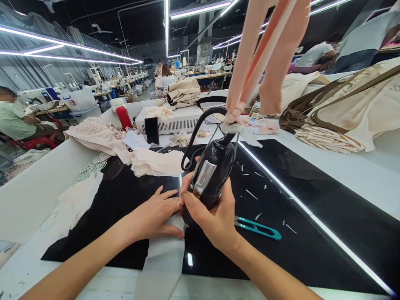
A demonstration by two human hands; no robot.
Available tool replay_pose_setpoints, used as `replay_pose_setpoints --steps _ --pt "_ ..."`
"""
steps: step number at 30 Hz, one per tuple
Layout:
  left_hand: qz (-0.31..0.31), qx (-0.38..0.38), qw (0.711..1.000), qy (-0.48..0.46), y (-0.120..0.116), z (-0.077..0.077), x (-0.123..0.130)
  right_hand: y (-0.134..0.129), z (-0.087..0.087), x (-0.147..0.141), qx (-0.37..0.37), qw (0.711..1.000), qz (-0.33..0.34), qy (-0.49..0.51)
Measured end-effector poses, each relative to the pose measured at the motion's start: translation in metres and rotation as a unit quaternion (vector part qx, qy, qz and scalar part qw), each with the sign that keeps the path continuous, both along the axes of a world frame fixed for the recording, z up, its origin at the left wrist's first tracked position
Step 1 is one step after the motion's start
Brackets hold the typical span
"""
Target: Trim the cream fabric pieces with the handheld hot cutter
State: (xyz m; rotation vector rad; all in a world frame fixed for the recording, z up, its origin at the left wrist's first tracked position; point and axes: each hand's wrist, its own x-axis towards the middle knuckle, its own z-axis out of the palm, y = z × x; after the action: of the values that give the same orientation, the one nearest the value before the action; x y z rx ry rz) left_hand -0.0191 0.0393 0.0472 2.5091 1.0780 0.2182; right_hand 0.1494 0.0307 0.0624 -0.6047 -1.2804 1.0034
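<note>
My right hand (220, 223) is wrapped around a black corded handheld electric cutter (222, 164) with a metal plate on its body. Its lower end is hidden behind my fingers. Knotted pink cloth strips (250, 62) run up from the top of the tool. My left hand (153, 214) lies flat with fingers spread, on a pale fabric strip (164, 260) that hangs toward the near table edge. Both hands are over a glossy black board (215, 260). Teal-handled thread snips (262, 230) lie just right of my right hand.
A stack of cream fabric pieces (156, 161) lies beyond my left hand, with loose cloth (79, 196) to the left. White scraps (251, 194) dot the board. Farther back are a red bottle (123, 118) and brown-edged cream pieces (353, 108). People work nearby at other tables.
</note>
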Motion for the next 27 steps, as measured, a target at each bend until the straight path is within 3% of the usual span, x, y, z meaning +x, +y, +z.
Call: replay_pose_setpoints --steps 5,10,15,23,27 --pt "0.002 0.036 0.999 -0.004 -0.005 -0.002 -0.005 0.002 0.006 0.001 0.007 1.000 0.000 0.001" --pt "0.093 0.155 0.983 -0.031 -0.044 -0.010 -0.006 0.005 0.014 0.006 0.029 0.999 0.010 0.014" --pt "0.083 0.231 0.968 0.043 -0.076 -0.028 0.002 0.009 0.015 0.008 0.026 0.999 -0.028 0.000" --pt "-0.021 0.224 0.974 -0.009 -0.054 -0.030 -0.031 0.008 0.014 0.010 0.041 0.999 0.000 0.028" --pt "-0.010 0.206 0.978 -0.023 -0.043 -0.030 -0.038 0.008 0.013 0.011 0.049 0.998 -0.003 0.026"
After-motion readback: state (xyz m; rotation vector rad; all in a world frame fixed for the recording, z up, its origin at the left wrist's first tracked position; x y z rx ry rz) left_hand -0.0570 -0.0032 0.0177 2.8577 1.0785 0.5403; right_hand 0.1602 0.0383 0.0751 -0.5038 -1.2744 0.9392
